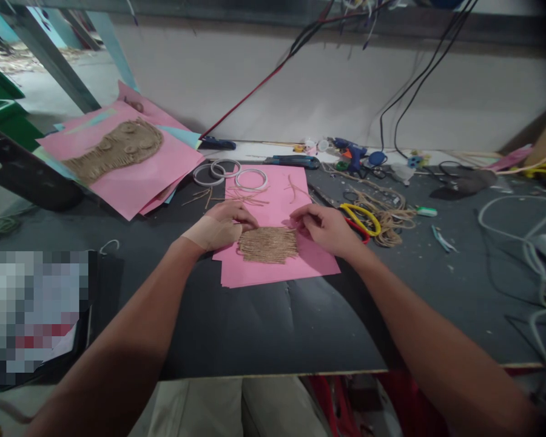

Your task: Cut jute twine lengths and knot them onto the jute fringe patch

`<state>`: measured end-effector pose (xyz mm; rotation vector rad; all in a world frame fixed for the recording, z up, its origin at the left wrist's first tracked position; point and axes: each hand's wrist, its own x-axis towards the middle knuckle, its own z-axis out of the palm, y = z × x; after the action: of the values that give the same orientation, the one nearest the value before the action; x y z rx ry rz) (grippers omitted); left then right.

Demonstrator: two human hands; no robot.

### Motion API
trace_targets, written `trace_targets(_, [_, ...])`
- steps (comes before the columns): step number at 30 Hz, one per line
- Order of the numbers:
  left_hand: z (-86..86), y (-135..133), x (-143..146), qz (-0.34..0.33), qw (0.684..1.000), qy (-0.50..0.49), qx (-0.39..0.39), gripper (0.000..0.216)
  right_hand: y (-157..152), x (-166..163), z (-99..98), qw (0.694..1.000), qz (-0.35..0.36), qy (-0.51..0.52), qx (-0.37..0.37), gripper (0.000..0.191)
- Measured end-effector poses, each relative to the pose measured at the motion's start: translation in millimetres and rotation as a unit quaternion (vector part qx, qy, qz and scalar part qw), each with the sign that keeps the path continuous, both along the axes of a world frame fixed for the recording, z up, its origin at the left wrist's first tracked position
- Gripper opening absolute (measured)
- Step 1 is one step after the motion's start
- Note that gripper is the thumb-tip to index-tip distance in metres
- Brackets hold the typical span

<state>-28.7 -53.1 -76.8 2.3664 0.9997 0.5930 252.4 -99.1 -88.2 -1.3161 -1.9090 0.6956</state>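
Note:
A small panel of brown twine rows lies on a stack of pink paper sheets. My left hand, with a tan wrap at the wrist, is closed at the panel's upper left corner. Its fingertips press on the end of the top strand of twine. At the upper right corner, my right hand is pinched on the other end of that strand, held just above the paper. Short cut twine pieces and white rings lie beyond my left hand. Scissors with yellow and red handles lie beside my right hand.
At the left, more paper sheets bear a larger twine shape. A dark cylinder and a blurred-out tablet-like thing are nearby. Along the back are a utility knife, a blue glue gun and loose twine. Cables hang above.

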Motion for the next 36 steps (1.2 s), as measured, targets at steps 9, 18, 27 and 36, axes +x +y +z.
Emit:
trace_targets(9, [2.4, -2.3, 2.2, 0.008, 1.0, -0.003, -0.002, 0.02, -8.3, -9.5, 10.4, 0.981, 0.085, -0.11, 0.134, 0.023])
trace_targets(18, [2.6, -2.0, 0.7, 0.012, 1.0, -0.002, -0.009, 0.021, -9.9, -20.7, -1.7, 0.975, 0.076, -0.151, 0.146, 0.021])
trace_targets(27, [15.0, -5.2, -2.5, 0.061, 0.996, -0.023, -0.065, 0.017, -10.5, -18.7, -0.8, 0.973, 0.079, -0.161, 0.143, 0.022])
trace_targets(36, [21.4, -10.1, 1.6, 0.107, 0.988, -0.028, -0.104, 0.02, -10.7, -17.8, -1.8, 0.97, 0.088, -0.168, 0.152, 0.024])
